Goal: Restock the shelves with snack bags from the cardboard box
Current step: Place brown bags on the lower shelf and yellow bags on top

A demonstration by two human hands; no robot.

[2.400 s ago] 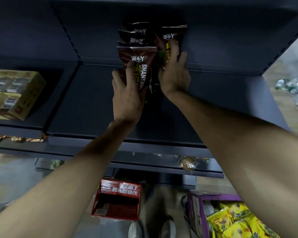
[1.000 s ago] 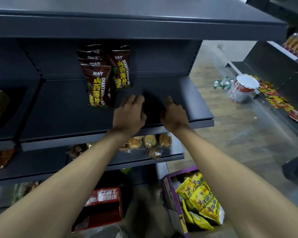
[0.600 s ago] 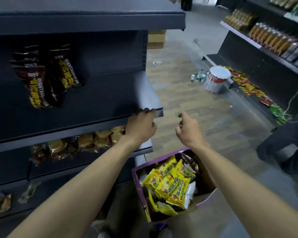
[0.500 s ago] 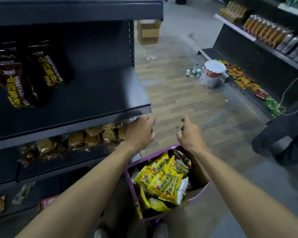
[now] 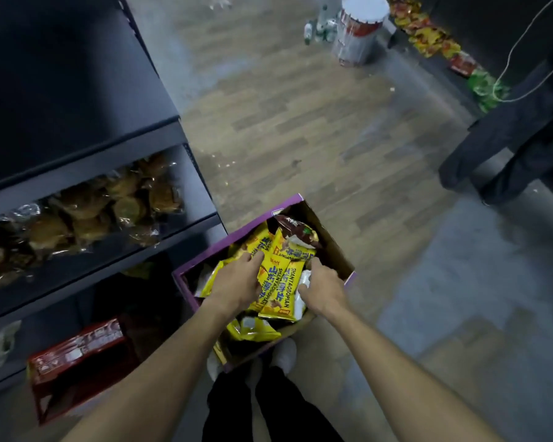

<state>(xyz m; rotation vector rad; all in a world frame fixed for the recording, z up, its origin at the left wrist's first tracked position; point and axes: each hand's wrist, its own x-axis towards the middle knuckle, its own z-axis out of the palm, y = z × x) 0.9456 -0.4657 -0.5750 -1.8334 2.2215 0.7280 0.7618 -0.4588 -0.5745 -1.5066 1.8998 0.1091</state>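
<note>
Wood-plank shop floor (image 5: 300, 122), dark shelving (image 5: 77, 74) at left. Cardboard box (image 5: 331, 250) on floor at person's feet, beside shelving, full of yellow snack bags (image 5: 276, 291). Left hand (image 5: 237, 282) inside box, grip curled on yellow bags. Right hand (image 5: 324, 287) at bags' right edge, fingers bent; cannot tell whether grip holds anything. Wrapped pastries (image 5: 93, 212) on shelf.

Left grip (image 5: 237, 283) beside right grip (image 5: 324, 290), palms down, fingers (image 5: 315, 266) bent

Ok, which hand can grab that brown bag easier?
Probably the right hand: it's nearer the brown bag at the far side of the box; the left hand lies on yellow bags.
</note>
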